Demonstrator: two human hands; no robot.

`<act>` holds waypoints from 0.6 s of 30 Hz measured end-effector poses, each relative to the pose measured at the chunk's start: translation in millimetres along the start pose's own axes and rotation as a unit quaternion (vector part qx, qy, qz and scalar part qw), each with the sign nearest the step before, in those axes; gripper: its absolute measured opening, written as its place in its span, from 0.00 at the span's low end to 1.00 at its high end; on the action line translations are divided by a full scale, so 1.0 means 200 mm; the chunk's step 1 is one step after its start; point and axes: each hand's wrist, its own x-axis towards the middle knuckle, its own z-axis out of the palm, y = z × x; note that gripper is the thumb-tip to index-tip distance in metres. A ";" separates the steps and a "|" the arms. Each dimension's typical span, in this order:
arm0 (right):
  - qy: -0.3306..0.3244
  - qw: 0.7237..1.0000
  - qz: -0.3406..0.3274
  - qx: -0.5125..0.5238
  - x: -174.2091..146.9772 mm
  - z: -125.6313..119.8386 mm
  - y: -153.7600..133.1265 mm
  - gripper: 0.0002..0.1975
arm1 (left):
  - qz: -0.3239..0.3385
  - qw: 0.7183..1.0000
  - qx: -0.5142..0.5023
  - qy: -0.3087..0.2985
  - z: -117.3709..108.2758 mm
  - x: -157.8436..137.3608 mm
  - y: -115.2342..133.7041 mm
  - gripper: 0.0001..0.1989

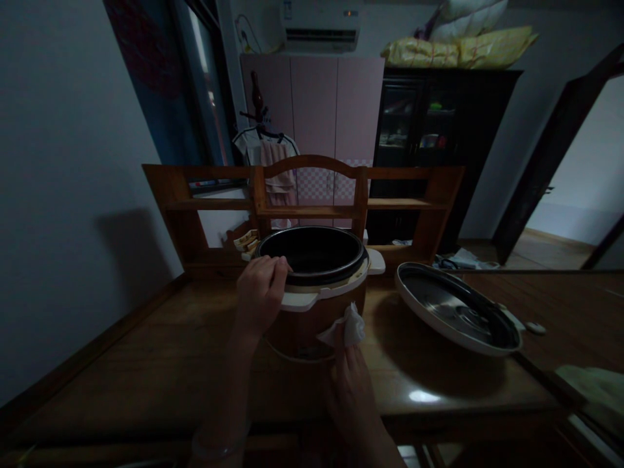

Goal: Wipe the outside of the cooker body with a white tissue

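Observation:
An electric pressure cooker (316, 318) with a brown body, pale rim and white side handles stands upright on the wooden desk, its top uncovered. Inside it sits a dark inner pot (312, 250). My left hand (262, 289) is closed over the cooker's near-left rim beside a white handle. Pinched in my right hand (348, 377) is a crumpled white tissue (353, 326), which lies against the cooker's front side. To the right, the cooker's round lid (455, 309) rests tilted with its metal underside up.
A wooden shelf rack (307, 211) rises along the back of the desk (205, 364). Some light brown items (247, 242) sit behind the cooker at left. A wall (97, 260) borders the left side. A small white object (535, 328) lies beyond the lid.

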 end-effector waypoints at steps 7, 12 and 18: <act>0.006 0.994 0.088 0.068 0.00 0.00 0.01 0.41 | 0.002 1.000 0.005 0.004 0.01 0.00 -0.01 0.21; 0.017 0.985 0.131 0.113 0.01 0.00 0.01 0.41 | -0.001 1.000 0.003 -0.001 0.00 0.00 -0.01 0.21; 0.000 0.977 0.165 0.136 0.02 -0.01 0.06 0.45 | 0.003 1.000 0.004 0.000 0.00 0.00 -0.01 0.20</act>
